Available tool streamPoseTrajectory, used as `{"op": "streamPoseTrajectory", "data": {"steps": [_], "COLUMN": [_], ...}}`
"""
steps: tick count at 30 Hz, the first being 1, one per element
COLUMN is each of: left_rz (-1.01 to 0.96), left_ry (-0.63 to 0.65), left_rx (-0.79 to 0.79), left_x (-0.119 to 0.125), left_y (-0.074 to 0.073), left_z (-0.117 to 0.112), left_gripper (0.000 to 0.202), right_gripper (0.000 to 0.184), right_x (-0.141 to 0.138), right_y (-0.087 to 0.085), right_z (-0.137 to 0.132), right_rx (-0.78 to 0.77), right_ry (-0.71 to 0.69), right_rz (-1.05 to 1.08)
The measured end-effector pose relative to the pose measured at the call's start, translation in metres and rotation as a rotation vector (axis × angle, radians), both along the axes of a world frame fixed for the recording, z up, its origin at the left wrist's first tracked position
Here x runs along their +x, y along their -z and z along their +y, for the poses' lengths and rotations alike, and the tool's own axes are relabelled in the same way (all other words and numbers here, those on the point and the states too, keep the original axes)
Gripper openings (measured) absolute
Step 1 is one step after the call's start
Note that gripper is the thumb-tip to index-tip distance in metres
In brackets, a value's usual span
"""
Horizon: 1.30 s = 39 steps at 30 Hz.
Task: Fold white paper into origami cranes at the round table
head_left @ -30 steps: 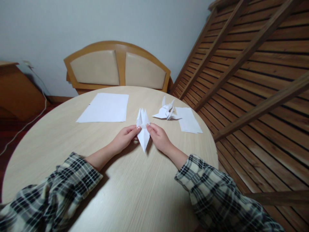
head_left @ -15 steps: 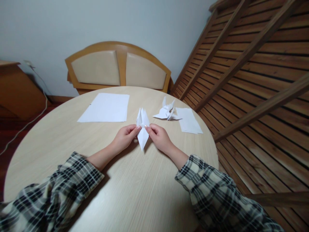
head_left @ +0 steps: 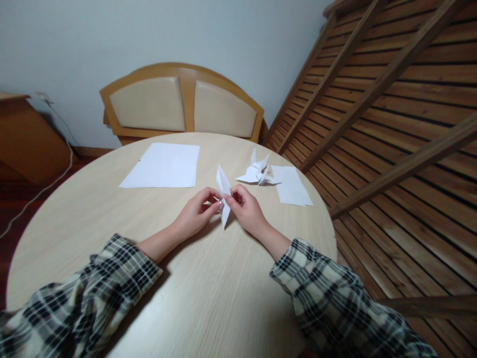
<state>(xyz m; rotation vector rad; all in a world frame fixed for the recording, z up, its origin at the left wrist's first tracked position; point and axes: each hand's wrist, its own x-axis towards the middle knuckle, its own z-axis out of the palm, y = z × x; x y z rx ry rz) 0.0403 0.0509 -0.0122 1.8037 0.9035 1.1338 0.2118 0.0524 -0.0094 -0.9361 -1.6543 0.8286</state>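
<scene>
A white folded paper [head_left: 222,181], narrow and pointed at both ends, is held up between my hands over the round table [head_left: 208,293]. My right hand [head_left: 246,209] pinches its right side near the middle, thumb on the near face. My left hand [head_left: 199,211] curls round the left side, thumb and fingertips closed at the paper's edge; the exact grip there is partly hidden. Beyond my right hand sit finished-looking folded paper cranes [head_left: 257,170], bunched together so that I cannot count them.
Large white sheets [head_left: 162,165] lie stacked at the far left of the table. Smaller white sheets [head_left: 293,186] lie at the right, beside the cranes. Behind the table stands a padded headboard [head_left: 188,102]; a slatted wooden frame [head_left: 391,124] leans along the right.
The folded paper has turned from facing me flat to nearly edge-on. My left hand has shifted its hold, its fingers lifting and curling more; my right hand stays almost in place.
</scene>
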Motion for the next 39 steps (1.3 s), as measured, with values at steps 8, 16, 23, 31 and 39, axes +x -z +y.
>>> {"op": "streamPoseTrajectory", "data": {"steps": [8, 16, 23, 31, 39], "left_rz": [-0.074, -0.024, 0.097, 0.036, -0.011], "left_ry": [-0.043, -0.104, -0.110, -0.005, 0.093], "left_rx": [-0.036, -0.069, -0.024, -0.058, -0.164], "left_x": [-0.002, -0.002, -0.003, -0.004, -0.003], "left_y": [-0.004, 0.000, 0.001, 0.009, 0.011], "left_z": [0.001, 0.004, 0.005, 0.006, 0.005], "left_gripper": [0.022, 0.024, 0.024, 0.025, 0.028], "right_gripper": [0.016, 0.015, 0.002, 0.025, 0.027], "right_x": [0.001, 0.001, 0.001, 0.001, 0.003], "right_y": [-0.001, 0.003, 0.001, 0.008, 0.008], "right_z": [0.000, 0.001, 0.001, 0.007, 0.008], "right_rx": [0.167, 0.215, 0.194, 0.080, 0.130], "right_ry": [-0.024, -0.042, 0.025, 0.108, 0.148], "right_rz": [-0.131, -0.154, -0.144, -0.039, -0.077]}}
